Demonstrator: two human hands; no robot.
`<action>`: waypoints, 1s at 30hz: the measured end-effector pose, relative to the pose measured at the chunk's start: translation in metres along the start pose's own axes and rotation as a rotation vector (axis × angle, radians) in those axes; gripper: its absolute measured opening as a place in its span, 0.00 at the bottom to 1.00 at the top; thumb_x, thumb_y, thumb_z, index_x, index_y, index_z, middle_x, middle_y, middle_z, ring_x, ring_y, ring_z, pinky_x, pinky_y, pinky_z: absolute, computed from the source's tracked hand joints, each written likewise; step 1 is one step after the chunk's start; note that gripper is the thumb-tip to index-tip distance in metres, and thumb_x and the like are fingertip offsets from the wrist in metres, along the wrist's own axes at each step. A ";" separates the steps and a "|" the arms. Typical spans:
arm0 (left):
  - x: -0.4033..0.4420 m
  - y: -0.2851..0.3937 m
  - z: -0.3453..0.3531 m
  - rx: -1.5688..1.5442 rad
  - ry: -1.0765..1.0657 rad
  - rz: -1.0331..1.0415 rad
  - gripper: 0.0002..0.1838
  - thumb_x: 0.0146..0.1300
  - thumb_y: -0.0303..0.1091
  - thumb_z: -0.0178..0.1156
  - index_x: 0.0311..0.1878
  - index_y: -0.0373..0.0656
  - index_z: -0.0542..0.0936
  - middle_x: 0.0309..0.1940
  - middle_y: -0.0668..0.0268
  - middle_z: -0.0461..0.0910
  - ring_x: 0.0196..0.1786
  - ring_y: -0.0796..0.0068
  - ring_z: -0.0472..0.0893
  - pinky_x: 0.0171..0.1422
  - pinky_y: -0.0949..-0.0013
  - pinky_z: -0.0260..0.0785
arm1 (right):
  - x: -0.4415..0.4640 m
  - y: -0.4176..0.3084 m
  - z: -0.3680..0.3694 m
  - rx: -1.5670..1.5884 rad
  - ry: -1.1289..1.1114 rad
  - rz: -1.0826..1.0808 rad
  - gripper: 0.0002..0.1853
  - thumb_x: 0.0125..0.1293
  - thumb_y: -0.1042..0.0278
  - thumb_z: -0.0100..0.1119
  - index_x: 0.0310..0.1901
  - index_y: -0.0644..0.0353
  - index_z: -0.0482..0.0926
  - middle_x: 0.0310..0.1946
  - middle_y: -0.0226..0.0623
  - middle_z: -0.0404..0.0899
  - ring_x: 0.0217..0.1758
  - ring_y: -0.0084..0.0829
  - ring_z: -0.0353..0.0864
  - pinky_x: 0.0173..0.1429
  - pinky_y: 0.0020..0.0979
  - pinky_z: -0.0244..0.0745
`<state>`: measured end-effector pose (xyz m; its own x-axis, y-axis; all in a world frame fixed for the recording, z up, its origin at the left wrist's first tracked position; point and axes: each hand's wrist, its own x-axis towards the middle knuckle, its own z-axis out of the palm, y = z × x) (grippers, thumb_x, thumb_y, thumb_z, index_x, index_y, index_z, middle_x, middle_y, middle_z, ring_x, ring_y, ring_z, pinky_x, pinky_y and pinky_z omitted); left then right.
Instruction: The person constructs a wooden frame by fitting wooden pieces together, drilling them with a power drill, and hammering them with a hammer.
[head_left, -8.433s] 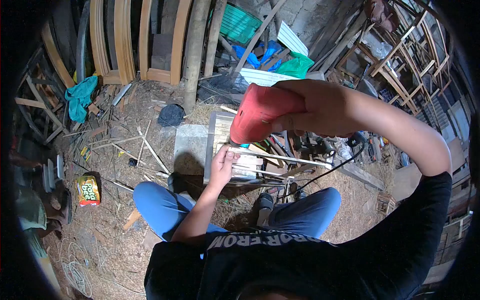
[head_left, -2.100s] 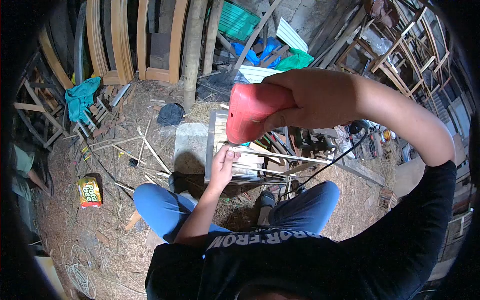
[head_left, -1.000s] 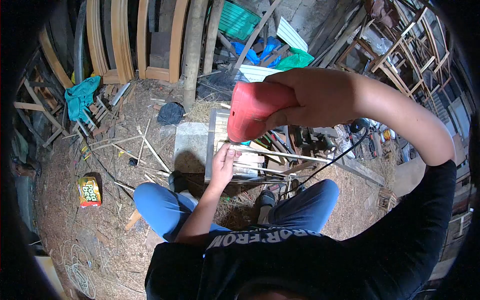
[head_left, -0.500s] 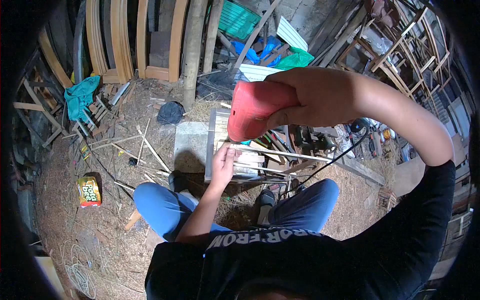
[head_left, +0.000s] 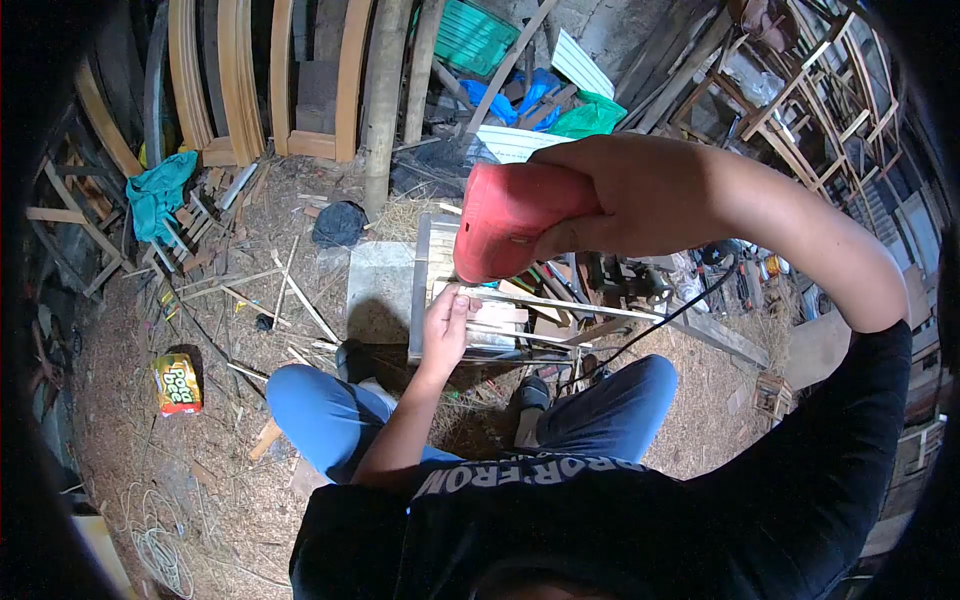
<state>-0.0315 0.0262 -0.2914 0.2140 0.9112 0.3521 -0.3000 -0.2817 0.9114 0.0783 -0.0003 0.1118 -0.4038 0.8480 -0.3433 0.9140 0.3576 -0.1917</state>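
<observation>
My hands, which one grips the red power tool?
Your right hand, the upper one here, wraps around the red power tool; your left hand holds a thin wood strip.

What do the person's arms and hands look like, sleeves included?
The left hand and right hand are bare and ungloved. The right sleeve is short and black, part of a black shirt with pale lettering across it.

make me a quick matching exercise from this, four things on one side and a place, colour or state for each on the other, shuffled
Column A
1. power tool
2. thin wood strip
3. snack packet
4. cloth

Column B
a. teal
b. mostly yellow
c. held by the left hand
d. gripped in the right hand

Pairs: 1-d, 2-c, 3-b, 4-a
</observation>
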 end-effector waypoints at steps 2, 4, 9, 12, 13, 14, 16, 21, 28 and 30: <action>0.000 0.003 0.000 0.008 -0.006 -0.010 0.18 0.80 0.42 0.48 0.47 0.34 0.77 0.33 0.64 0.82 0.39 0.77 0.79 0.47 0.70 0.72 | 0.000 0.001 0.001 -0.018 0.019 -0.020 0.32 0.67 0.45 0.68 0.62 0.61 0.75 0.37 0.44 0.86 0.40 0.37 0.88 0.45 0.37 0.81; 0.000 0.001 0.000 0.000 -0.004 -0.017 0.18 0.80 0.41 0.48 0.47 0.34 0.77 0.33 0.64 0.82 0.39 0.77 0.79 0.47 0.70 0.72 | 0.000 0.000 -0.002 0.063 -0.028 -0.019 0.32 0.67 0.45 0.68 0.61 0.61 0.75 0.36 0.43 0.86 0.38 0.35 0.88 0.44 0.37 0.81; -0.001 -0.002 0.000 -0.004 0.006 -0.009 0.17 0.80 0.40 0.48 0.47 0.34 0.77 0.33 0.64 0.81 0.39 0.77 0.79 0.48 0.70 0.71 | 0.002 0.000 -0.003 0.014 -0.035 0.004 0.32 0.66 0.44 0.68 0.61 0.61 0.75 0.35 0.40 0.86 0.36 0.32 0.87 0.43 0.36 0.80; 0.000 -0.003 0.000 -0.005 -0.008 0.002 0.17 0.80 0.40 0.48 0.48 0.34 0.77 0.33 0.64 0.81 0.39 0.76 0.79 0.48 0.69 0.71 | -0.001 -0.004 -0.004 0.010 -0.046 0.053 0.32 0.66 0.45 0.69 0.62 0.61 0.75 0.35 0.40 0.86 0.37 0.31 0.87 0.43 0.36 0.80; 0.000 -0.003 0.000 -0.002 -0.010 0.005 0.17 0.80 0.40 0.48 0.48 0.34 0.78 0.33 0.64 0.81 0.39 0.76 0.79 0.48 0.69 0.71 | 0.000 -0.005 -0.004 -0.007 -0.055 0.097 0.32 0.66 0.45 0.69 0.62 0.61 0.75 0.35 0.40 0.86 0.37 0.31 0.87 0.43 0.36 0.80; 0.000 -0.003 0.000 0.001 -0.010 0.008 0.17 0.80 0.40 0.48 0.48 0.34 0.78 0.33 0.64 0.81 0.39 0.76 0.79 0.48 0.69 0.71 | 0.000 -0.005 -0.003 -0.024 -0.063 0.140 0.31 0.66 0.46 0.69 0.62 0.61 0.75 0.36 0.40 0.86 0.37 0.31 0.87 0.43 0.36 0.80; 0.000 -0.002 0.000 0.000 -0.007 0.007 0.17 0.80 0.40 0.48 0.48 0.34 0.78 0.33 0.64 0.81 0.39 0.76 0.79 0.48 0.69 0.71 | -0.001 -0.006 -0.003 0.025 -0.048 0.113 0.31 0.66 0.46 0.69 0.62 0.60 0.75 0.36 0.40 0.86 0.37 0.31 0.87 0.43 0.36 0.80; 0.000 -0.003 0.001 -0.028 0.002 -0.014 0.17 0.80 0.40 0.48 0.49 0.35 0.78 0.33 0.64 0.81 0.39 0.76 0.79 0.48 0.69 0.71 | 0.000 -0.003 -0.001 0.044 -0.031 0.043 0.31 0.66 0.47 0.69 0.62 0.59 0.75 0.36 0.41 0.86 0.36 0.31 0.86 0.43 0.36 0.79; 0.000 0.005 -0.001 0.038 -0.012 -0.014 0.17 0.80 0.41 0.48 0.48 0.35 0.78 0.33 0.65 0.81 0.40 0.77 0.79 0.48 0.70 0.71 | 0.001 0.003 -0.002 0.094 -0.053 -0.028 0.29 0.67 0.48 0.69 0.61 0.60 0.75 0.35 0.42 0.85 0.37 0.33 0.86 0.44 0.36 0.79; 0.001 0.005 -0.001 0.025 -0.018 -0.015 0.17 0.80 0.41 0.48 0.47 0.35 0.78 0.33 0.65 0.81 0.40 0.77 0.79 0.48 0.70 0.71 | 0.002 0.001 -0.002 0.080 -0.065 0.048 0.30 0.67 0.48 0.69 0.61 0.60 0.75 0.35 0.42 0.85 0.37 0.33 0.86 0.44 0.36 0.79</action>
<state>-0.0337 0.0259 -0.2872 0.2351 0.9099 0.3418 -0.2729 -0.2758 0.9217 0.0788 0.0024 0.1125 -0.3637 0.8354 -0.4122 0.9273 0.2828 -0.2451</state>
